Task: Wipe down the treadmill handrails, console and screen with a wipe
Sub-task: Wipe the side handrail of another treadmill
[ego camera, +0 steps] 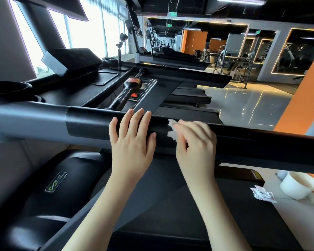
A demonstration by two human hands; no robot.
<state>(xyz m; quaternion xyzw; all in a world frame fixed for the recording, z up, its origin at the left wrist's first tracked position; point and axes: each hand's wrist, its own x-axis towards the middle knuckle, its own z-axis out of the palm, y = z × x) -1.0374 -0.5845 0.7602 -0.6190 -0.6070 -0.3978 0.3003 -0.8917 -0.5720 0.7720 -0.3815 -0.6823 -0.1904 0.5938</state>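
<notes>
A thick black and grey handrail point(261, 142) of the treadmill runs across the middle of the view. My left hand point(132, 140) lies flat on its black part, fingers spread over the top. Just to its right, my right hand point(196, 142) presses a crumpled white wipe point(171, 130) against the rail; the wipe pokes out beyond my fingertips. The console point(74, 60) with its dark sloped panel stands at the upper left, and the dark screen point(62, 8) hangs above it at the top left.
A white paper cup point(297, 185) and a torn wipe wrapper point(264, 194) lie on the floor at the right. Below the rail is the treadmill belt point(188, 223). More treadmills point(179, 77) stand beyond. A cup holder point(9, 87) sits at the left.
</notes>
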